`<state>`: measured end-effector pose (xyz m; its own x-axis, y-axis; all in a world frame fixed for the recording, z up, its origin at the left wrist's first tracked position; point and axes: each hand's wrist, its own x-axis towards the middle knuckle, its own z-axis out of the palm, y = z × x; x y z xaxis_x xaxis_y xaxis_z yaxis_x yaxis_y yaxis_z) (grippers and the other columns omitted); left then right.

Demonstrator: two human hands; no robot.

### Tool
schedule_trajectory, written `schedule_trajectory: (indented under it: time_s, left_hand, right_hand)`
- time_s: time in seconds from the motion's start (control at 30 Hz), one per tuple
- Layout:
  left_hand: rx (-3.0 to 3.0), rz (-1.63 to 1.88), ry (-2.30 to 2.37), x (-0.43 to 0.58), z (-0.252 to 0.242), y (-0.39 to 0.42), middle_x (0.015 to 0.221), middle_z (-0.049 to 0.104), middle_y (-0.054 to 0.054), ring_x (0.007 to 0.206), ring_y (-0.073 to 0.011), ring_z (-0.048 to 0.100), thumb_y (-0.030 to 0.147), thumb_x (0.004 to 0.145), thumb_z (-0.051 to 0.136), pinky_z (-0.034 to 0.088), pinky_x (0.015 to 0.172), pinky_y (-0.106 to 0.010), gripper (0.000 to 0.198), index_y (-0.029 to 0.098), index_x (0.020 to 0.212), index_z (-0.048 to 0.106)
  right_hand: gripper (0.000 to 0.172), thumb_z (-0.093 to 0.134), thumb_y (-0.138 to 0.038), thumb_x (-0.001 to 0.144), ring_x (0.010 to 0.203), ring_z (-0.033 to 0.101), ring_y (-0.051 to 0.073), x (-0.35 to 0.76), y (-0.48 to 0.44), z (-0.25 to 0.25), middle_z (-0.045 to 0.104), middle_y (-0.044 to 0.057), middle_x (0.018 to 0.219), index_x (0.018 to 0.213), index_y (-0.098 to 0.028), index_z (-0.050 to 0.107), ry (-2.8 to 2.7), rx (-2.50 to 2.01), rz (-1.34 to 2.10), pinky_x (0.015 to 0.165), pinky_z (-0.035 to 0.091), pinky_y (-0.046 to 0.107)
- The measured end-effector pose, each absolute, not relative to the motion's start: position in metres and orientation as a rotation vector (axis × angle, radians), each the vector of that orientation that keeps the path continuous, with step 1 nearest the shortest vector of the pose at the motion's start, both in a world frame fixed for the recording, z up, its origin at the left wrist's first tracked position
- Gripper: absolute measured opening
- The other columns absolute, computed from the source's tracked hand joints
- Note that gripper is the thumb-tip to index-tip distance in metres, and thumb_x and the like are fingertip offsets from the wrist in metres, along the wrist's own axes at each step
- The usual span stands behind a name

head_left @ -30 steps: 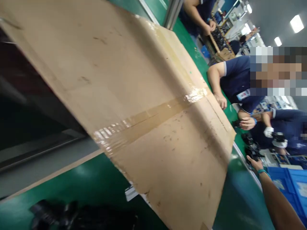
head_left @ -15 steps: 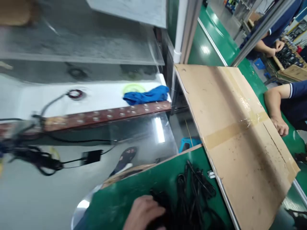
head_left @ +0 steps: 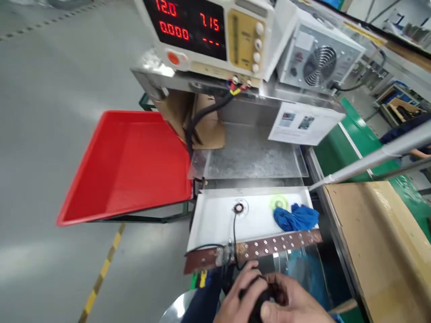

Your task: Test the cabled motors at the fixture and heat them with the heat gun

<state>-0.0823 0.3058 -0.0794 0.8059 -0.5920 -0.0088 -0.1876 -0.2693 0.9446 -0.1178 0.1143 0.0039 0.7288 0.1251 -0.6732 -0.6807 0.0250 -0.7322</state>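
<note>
At the bottom of the head view, my left hand point(head_left: 239, 296) and my right hand point(head_left: 291, 298) are close together, fingers curled round a black cable bundle point(head_left: 257, 307). The fingers cover much of it, and blur hides its finer detail. Just beyond my hands runs a brown strip point(head_left: 276, 244) with rows of metal studs. A thin black cord point(head_left: 235, 233) crosses this strip and leads up to a small black ring-shaped end point(head_left: 239, 207) lying in a white tray point(head_left: 210, 220).
A blue cloth point(head_left: 296, 217) lies beside a yellow-green disc point(head_left: 279, 202) in the tray. Left stands a red bin point(head_left: 134, 161). Above are a power supply point(head_left: 215, 40) with red digits and a grey fan unit point(head_left: 318, 63). Cardboard point(head_left: 380, 242) covers the right side.
The view has swung left, bringing in the red bin and power supply. Earlier one hand reached into black cables on a green surface; now both hands hold a black bundle near the studded strip.
</note>
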Motion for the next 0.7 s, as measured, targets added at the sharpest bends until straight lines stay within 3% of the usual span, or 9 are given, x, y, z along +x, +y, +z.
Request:
schedule_trajectory:
  time_s: [0.07, 0.13, 0.2, 0.27, 0.33, 0.5, 0.7]
  left_hand:
    - [1.824, -0.518, -0.155, -0.031, -0.081, 0.334, 0.117, 0.070, -0.008, 0.110, -0.0302, 0.068, 0.043, 0.070, 0.083, 0.059, 0.091, -0.037, 0.051, 0.027, 0.114, 0.064]
    - [1.663, -0.574, 0.292, 0.013, -0.078, 0.356, 0.106, 0.070, -0.006, 0.091, -0.0261, 0.070, 0.054, 0.071, 0.080, 0.061, 0.074, -0.035, 0.057, 0.026, 0.116, 0.059]
    - [1.409, -0.551, 0.570, 0.046, -0.074, 0.371, 0.097, 0.069, -0.003, 0.083, -0.0211, 0.067, 0.062, 0.074, 0.074, 0.058, 0.066, -0.029, 0.057, 0.025, 0.113, 0.058]
    - [1.220, -0.490, 0.706, 0.070, -0.072, 0.379, 0.093, 0.068, -0.001, 0.082, -0.0182, 0.065, 0.064, 0.073, 0.075, 0.055, 0.066, -0.025, 0.057, 0.023, 0.109, 0.059]
    - [1.112, -0.460, 0.765, 0.083, -0.073, 0.381, 0.091, 0.068, -0.001, 0.082, -0.0183, 0.066, 0.064, 0.069, 0.078, 0.055, 0.067, -0.025, 0.058, 0.021, 0.104, 0.061]
    - [0.944, -0.454, 0.836, 0.090, -0.086, 0.373, 0.091, 0.070, -0.003, 0.083, -0.0228, 0.070, 0.061, 0.067, 0.080, 0.059, 0.066, -0.032, 0.058, 0.020, 0.104, 0.061]
    - [0.929, -0.440, 0.890, 0.085, -0.093, 0.356, 0.092, 0.071, -0.004, 0.082, -0.0235, 0.071, 0.063, 0.069, 0.078, 0.060, 0.066, -0.034, 0.059, 0.020, 0.105, 0.061]
  right_hand:
    - [0.059, 0.061, -0.068, 0.086, 0.096, 0.066, 0.023, -0.054, 0.124, -0.006, 0.070, 0.010, 0.102, 0.110, -0.014, 0.068, 0.431, -1.490, 0.620, 0.085, 0.051, 0.031]
    - [0.056, 0.053, -0.067, 0.091, 0.090, 0.066, 0.024, 0.002, 0.135, -0.038, 0.070, 0.011, 0.093, 0.099, -0.013, 0.068, 0.528, -1.806, 0.503, 0.080, 0.051, 0.032]
    - [0.047, 0.055, -0.056, 0.093, 0.092, 0.067, 0.026, 0.048, 0.150, -0.084, 0.071, 0.013, 0.095, 0.109, -0.013, 0.066, 0.697, -2.190, 0.431, 0.082, 0.050, 0.033]
    - [0.047, 0.061, -0.046, 0.091, 0.099, 0.068, 0.028, 0.079, 0.166, -0.127, 0.069, 0.016, 0.108, 0.124, -0.012, 0.058, 0.786, -2.450, 0.540, 0.083, 0.050, 0.034]
    - [0.048, 0.061, -0.041, 0.091, 0.099, 0.069, 0.030, 0.093, 0.178, -0.155, 0.066, 0.018, 0.114, 0.127, -0.011, 0.054, 0.809, -2.592, 0.685, 0.081, 0.050, 0.034]
    - [0.040, 0.058, -0.039, 0.092, 0.093, 0.070, 0.030, 0.089, 0.178, -0.172, 0.070, 0.015, 0.103, 0.120, -0.011, 0.053, 0.806, -2.642, 0.727, 0.079, 0.048, 0.035]
    - [0.037, 0.060, -0.045, 0.083, 0.094, 0.069, 0.025, 0.062, 0.177, -0.190, 0.072, 0.008, 0.101, 0.108, -0.017, 0.061, 0.920, -2.341, 0.153, 0.084, 0.049, 0.033]
